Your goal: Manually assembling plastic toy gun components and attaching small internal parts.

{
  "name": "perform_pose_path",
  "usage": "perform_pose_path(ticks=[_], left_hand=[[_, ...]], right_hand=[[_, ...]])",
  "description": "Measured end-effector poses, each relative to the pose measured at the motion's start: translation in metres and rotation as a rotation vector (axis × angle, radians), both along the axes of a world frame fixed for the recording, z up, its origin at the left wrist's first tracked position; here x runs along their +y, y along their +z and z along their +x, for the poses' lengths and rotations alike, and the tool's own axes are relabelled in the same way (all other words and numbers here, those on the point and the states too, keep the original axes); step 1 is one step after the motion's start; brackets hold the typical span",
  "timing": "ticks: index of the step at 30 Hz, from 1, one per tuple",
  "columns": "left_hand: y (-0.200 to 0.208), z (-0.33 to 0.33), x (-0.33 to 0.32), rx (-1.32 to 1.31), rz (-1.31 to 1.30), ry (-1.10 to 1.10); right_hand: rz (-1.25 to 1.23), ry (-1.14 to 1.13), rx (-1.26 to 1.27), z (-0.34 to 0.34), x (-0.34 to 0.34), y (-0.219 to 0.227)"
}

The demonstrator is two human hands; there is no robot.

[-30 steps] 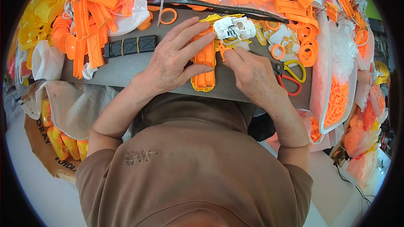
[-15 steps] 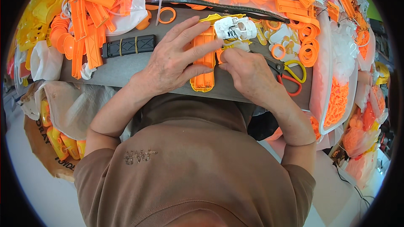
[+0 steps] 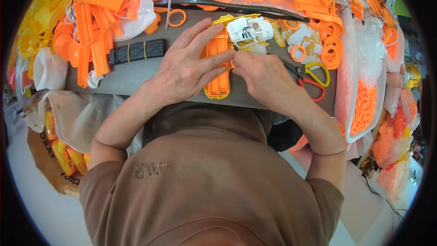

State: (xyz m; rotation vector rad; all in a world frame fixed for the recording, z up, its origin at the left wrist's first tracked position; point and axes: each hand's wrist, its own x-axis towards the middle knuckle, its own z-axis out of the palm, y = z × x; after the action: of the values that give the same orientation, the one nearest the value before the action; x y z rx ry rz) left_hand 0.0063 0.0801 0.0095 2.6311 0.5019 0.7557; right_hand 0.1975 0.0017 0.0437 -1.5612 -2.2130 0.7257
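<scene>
A plastic housing (image 3: 218, 82), orange inside with a yellow rim, lies lengthwise on the grey work surface. A white plastic mechanism (image 3: 250, 29) with dark wires sits at its upper right. My left hand (image 3: 189, 61) rests across the housing with fingers spread, its index fingertip reaching toward the right fingertips. Beside the housing's right edge, my right hand (image 3: 264, 77) is closed in a pinch just below the white mechanism. What lies between those fingertips is mostly hidden; only a bit of orange shows.
Red-and-yellow-handled scissors (image 3: 314, 79) lie right of my right hand. Beyond are orange rings (image 3: 332, 52) and a tub of small orange parts (image 3: 364, 109). To the left lie a banded black block (image 3: 139, 51) and orange strips (image 3: 98, 50). Bags of orange parts line the back.
My right fingertips have shifted slightly up and left, closer to the left index finger, covering most of the orange bit seen before. The whole view has moved slightly.
</scene>
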Motion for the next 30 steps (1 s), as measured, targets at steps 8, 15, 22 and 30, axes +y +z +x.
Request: perform_pose_path(ticks=[8, 15, 22, 30], left_hand=[[-0.001, 0.002, -0.001, 0.01, 0.021, 0.012], [-0.001, 0.0, 0.0, -0.044, 0.0, 0.013], [-0.002, -0.001, -0.001, -0.036, -0.008, 0.023], [-0.002, -0.001, 0.001, -0.068, -0.03, 0.015]], right_hand=[[-0.039, -0.076, -0.26, -0.014, -0.008, -0.003], [0.313, -0.277, -0.134, -0.002, -0.022, 0.009], [0.579, -0.172, -0.319, 0.006, -0.006, -0.012], [0.52, -0.086, -0.416, 0.01, -0.003, -0.011]])
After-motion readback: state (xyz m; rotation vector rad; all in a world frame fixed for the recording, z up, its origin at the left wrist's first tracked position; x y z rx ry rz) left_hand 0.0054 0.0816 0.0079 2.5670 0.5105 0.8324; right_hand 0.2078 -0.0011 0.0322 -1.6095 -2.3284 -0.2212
